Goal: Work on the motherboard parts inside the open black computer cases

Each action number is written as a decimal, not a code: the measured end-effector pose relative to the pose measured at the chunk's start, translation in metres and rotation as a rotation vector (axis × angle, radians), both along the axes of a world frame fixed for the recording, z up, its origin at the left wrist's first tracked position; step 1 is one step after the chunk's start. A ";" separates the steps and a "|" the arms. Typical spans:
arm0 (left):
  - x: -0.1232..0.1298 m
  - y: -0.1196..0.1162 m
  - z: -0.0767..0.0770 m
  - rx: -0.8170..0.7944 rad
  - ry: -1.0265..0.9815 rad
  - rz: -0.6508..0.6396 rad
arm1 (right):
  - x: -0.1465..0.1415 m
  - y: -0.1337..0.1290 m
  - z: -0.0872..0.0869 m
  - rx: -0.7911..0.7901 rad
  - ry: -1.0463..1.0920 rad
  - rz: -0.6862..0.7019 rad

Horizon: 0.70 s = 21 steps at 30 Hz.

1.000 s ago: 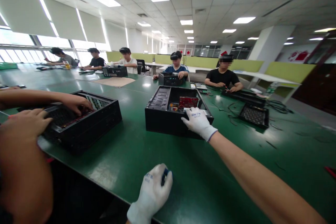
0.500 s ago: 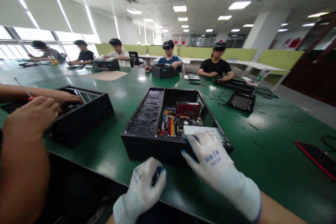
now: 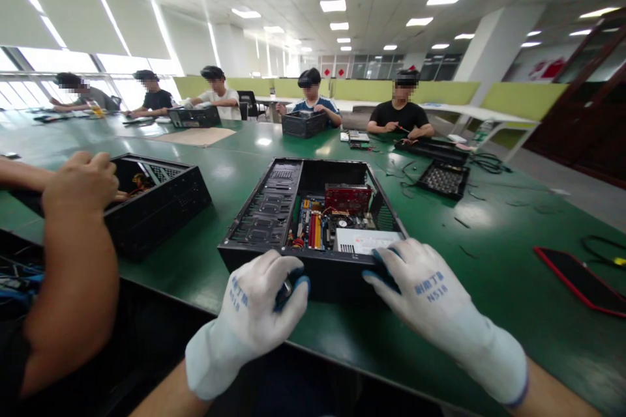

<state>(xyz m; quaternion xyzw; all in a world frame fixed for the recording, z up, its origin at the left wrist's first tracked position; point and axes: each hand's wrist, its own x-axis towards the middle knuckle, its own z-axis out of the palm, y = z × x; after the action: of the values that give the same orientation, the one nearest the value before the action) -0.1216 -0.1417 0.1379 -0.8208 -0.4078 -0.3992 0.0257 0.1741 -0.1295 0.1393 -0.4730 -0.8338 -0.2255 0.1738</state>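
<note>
An open black computer case lies flat in front of me on the green table. Inside it are a red card, a motherboard with red and yellow slots and a silver power supply. My right hand, in a white glove with blue fingertips, grips the near rim at the right, fingers over the edge and thumb on the outer wall. My left hand, gloved alike, is closed in front of the near wall. Something small and dark shows between its thumb and fingers; its kind is hidden.
At my left, a co-worker's hand is over another open black case. A red-edged black tablet-like thing lies at the right. Cables and a black tray lie beyond. Several people sit across the table.
My left hand has risen toward the case's near wall, still closed. My right hand has shifted right along the rim. The co-worker's hand at left has moved up and right.
</note>
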 end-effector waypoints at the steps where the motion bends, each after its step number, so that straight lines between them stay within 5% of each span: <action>1: 0.002 0.002 0.002 0.009 0.011 0.022 | -0.001 -0.003 0.000 -0.009 0.003 0.006; 15: 0.005 -0.010 0.001 0.015 0.278 0.186 | -0.024 -0.071 0.005 0.005 0.152 0.138; 21: -0.001 -0.017 0.000 0.070 0.284 0.228 | -0.016 -0.083 0.026 -0.047 0.179 0.250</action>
<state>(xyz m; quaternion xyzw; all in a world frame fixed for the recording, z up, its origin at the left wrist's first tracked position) -0.1228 -0.1582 0.1376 -0.8158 -0.4765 -0.2878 0.1568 0.1579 -0.2122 0.1654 -0.3878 -0.8724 -0.1394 0.2630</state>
